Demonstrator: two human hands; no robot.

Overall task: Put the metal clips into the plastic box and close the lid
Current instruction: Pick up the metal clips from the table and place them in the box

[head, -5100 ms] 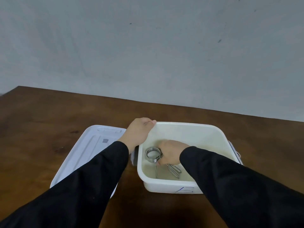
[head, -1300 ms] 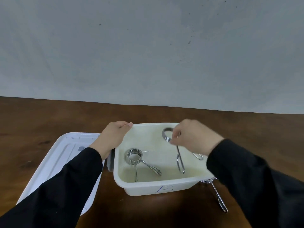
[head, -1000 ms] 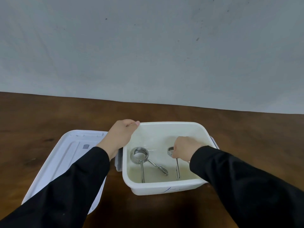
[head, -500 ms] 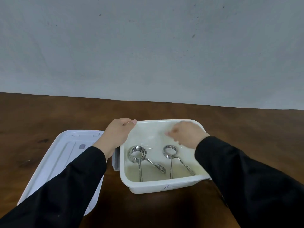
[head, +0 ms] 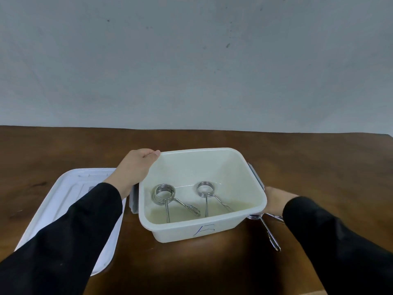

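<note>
The white plastic box (head: 221, 227) stands open on the brown table. Two metal clips lie side by side on its floor, one on the left (head: 164, 194) and one on the right (head: 205, 190). My left hand (head: 136, 167) grips the box's far left corner. A third metal clip (head: 269, 231) lies on the table just outside the box's near right corner. My right hand (head: 274, 201) is down at that clip's coil, with its fingers hidden behind the box wall. The white lid (head: 70, 194) lies flat to the left of the box, partly under my left sleeve.
The wooden table (head: 319, 167) runs back to a plain grey wall. Grey latches sit on the box's left (head: 133, 201) and right (head: 256, 175) sides.
My right hand let go of the second clip inside the box, came out over the right rim and dropped to the third clip on the table. My left hand stayed on the box.
</note>
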